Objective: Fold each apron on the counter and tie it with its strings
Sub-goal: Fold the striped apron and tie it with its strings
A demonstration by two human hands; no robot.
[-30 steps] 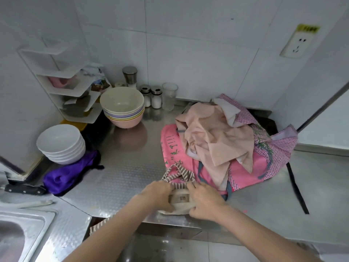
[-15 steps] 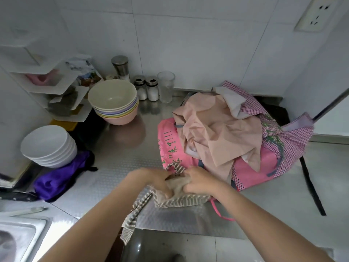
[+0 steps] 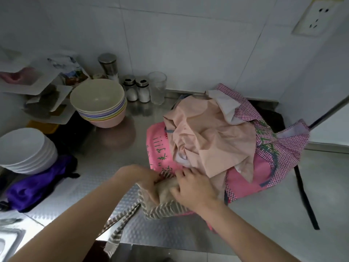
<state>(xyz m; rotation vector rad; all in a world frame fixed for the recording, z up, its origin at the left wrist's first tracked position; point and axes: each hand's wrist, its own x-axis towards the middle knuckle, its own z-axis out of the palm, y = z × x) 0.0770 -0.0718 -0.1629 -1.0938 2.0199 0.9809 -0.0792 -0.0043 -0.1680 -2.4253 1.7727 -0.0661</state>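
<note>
Both hands (image 3: pixel 192 188) covering striped apron (image 3: pixel 166 208), grip unclear

A kitchen: a stainless-steel counter (image 3: pixel 90 188) runs along white wall tiles (image 3: pixel 170 44), with a sink (image 3: pixel 9 241) at its near left corner. Stacked pastel bowls (image 3: pixel 100 103), white bowls (image 3: pixel 26 148), and salt shakers (image 3: pixel 137 90) stand toward the counter's back left.
</note>
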